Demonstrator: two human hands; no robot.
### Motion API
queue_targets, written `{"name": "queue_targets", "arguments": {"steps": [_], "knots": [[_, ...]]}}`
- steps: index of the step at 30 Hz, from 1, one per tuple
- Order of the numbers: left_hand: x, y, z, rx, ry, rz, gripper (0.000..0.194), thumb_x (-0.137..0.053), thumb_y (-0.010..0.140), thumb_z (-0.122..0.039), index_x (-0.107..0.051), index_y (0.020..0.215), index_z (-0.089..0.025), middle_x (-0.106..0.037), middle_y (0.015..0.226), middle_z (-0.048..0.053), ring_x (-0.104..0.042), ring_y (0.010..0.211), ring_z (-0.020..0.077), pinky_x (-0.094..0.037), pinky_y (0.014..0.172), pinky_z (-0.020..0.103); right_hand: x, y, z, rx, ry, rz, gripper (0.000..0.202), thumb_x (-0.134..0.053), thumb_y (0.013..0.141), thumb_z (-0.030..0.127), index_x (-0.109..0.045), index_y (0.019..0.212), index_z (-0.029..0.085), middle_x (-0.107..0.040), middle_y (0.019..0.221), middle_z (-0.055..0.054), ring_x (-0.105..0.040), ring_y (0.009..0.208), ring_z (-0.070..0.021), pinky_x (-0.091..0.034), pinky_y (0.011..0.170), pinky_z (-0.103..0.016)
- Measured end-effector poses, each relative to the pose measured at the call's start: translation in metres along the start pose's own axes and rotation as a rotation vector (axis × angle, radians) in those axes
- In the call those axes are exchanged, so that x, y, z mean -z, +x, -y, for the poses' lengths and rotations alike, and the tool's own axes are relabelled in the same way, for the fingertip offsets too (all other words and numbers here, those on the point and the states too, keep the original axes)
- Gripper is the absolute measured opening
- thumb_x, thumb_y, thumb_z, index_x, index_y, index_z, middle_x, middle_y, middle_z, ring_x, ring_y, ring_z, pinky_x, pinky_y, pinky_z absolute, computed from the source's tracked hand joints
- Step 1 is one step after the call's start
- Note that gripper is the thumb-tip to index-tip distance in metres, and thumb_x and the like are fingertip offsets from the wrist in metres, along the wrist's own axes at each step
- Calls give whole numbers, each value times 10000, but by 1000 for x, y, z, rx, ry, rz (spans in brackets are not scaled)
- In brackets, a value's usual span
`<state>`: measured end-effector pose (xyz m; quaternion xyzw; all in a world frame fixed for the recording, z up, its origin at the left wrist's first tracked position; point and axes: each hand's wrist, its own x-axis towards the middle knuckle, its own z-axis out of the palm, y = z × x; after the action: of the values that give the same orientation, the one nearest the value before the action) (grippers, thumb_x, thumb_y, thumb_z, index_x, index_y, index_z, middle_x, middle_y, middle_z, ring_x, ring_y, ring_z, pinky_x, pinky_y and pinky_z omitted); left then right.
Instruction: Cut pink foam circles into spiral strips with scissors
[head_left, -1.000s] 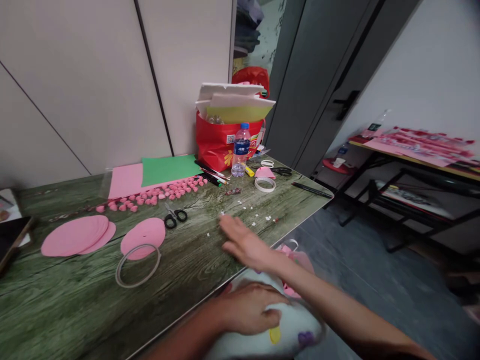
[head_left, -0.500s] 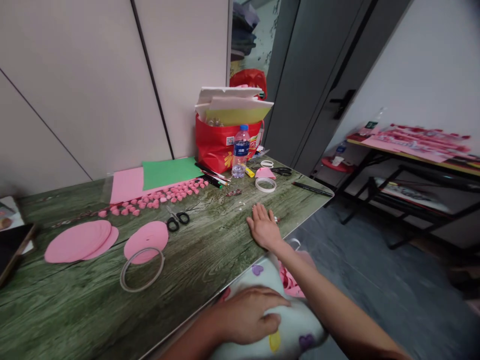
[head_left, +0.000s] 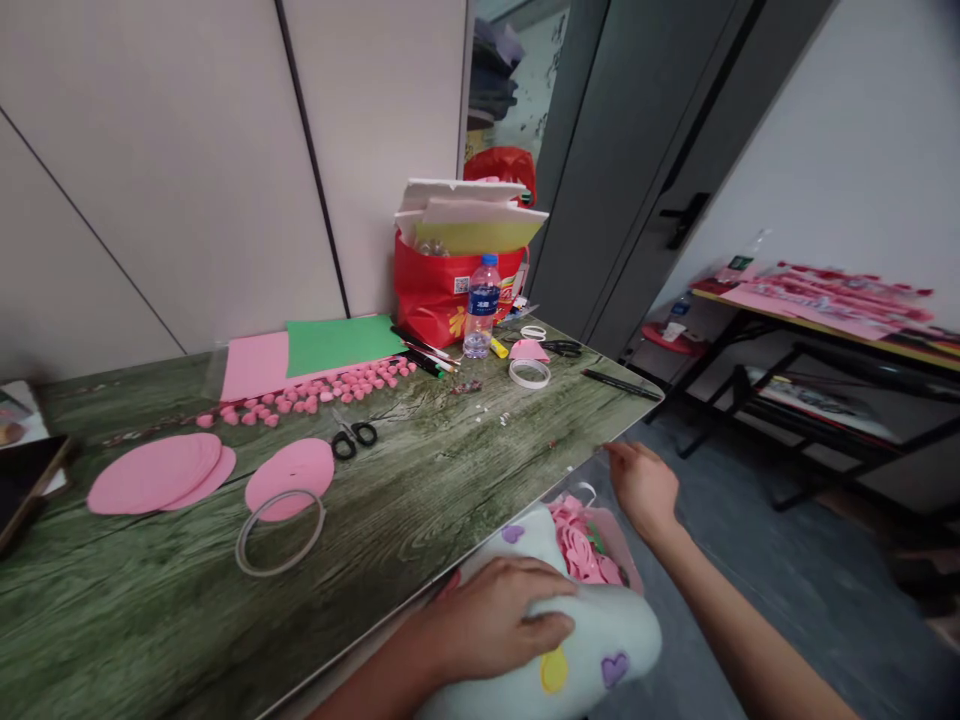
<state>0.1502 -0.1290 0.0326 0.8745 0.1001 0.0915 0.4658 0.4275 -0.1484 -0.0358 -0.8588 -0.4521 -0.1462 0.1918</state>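
Observation:
My left hand (head_left: pixel 510 615) lies palm down with its fingers loosely stretched on pale blue padded fabric (head_left: pixel 626 620) patterned with purple hearts. My right hand (head_left: pixel 646 490) is just off the table's front edge, fingers curled together and pointing toward the edge; what they hold, if anything, cannot be made out. Below it, beside the fabric, stands a bin (head_left: pixel 630 560) full of pink paper scraps (head_left: pixel 585 545). Small white bits (head_left: pixel 502 418) lie on the green wood-grain table (head_left: pixel 420 500).
Black-handled scissors (head_left: pixel 354 440), pink paper circles (head_left: pixel 157 472), a tape roll (head_left: pixel 281 532) and several pink paper pieces (head_left: pixel 360 382) lie leftward. A water bottle (head_left: pixel 481 305) stands before a red bag (head_left: pixel 427 290). Black pens (head_left: pixel 621 384) lie near the right corner.
My right hand has lifted off the tabletop, where it lay flat, and moved right past the edge, its fingers now curled. The bin shows more fully. My left hand stays on the fabric.

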Motion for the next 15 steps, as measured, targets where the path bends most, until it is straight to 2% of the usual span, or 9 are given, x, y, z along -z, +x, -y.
{"name": "queue_targets", "arguments": {"steps": [2, 4, 6, 8, 11, 15], "knots": [[0, 2, -1, 12, 7, -48, 318, -470, 816, -311, -580, 1089, -190, -616, 1075, 53, -538, 1001, 156, -372, 900, 280, 5, 9, 40, 142, 91, 9, 350, -323, 835, 242, -628, 981, 148, -645, 942, -121, -584, 884, -240, -446, 757, -358], [2, 3, -1, 28, 30, -78, 295, -456, 825, -323, -604, 1042, -186, -635, 1016, 49, -552, 956, 158, -391, 872, 284, 4, 15, 90, 399, 229, 91, 376, -314, 859, 284, -563, 1102, 140, -587, 1116, -121, -492, 1083, -230, -374, 913, -368], [6, 1, -1, 37, 56, -111, 281, -436, 837, -310, -617, 1008, -181, -644, 963, 47, -563, 913, 153, -408, 840, 274, -4, 17, 137, 618, 286, 235, 454, -280, 878, 345, -411, 1254, 125, -445, 1292, -126, -366, 1218, -215, -279, 999, -394], [11, -5, 2, 46, 75, -187, 275, -430, 839, -289, -608, 1019, -181, -635, 979, 48, -559, 918, 148, -412, 835, 258, -14, 18, 170, 715, 246, 357, 547, -241, 879, 429, -318, 1307, 98, -297, 1380, -149, -256, 1282, -234, -201, 1028, -445], [21, -19, 8, 104, 99, -334, 283, -424, 837, -249, -574, 1069, -186, -614, 1016, 49, -556, 915, 137, -414, 838, 243, -24, 17, 183, 613, 125, 464, 607, -184, 877, 473, -257, 1330, 75, -204, 1406, -175, -169, 1309, -262, -103, 1015, -542], [32, -36, 18, 199, 122, -448, 293, -415, 837, -243, -550, 1091, -193, -610, 1024, 43, -575, 840, 125, -432, 812, 248, -23, 12, 154, 335, -14, 503, 634, -155, 874, 482, -203, 1345, 60, -146, 1416, -185, -109, 1317, -285, -82, 977, -604]]}}
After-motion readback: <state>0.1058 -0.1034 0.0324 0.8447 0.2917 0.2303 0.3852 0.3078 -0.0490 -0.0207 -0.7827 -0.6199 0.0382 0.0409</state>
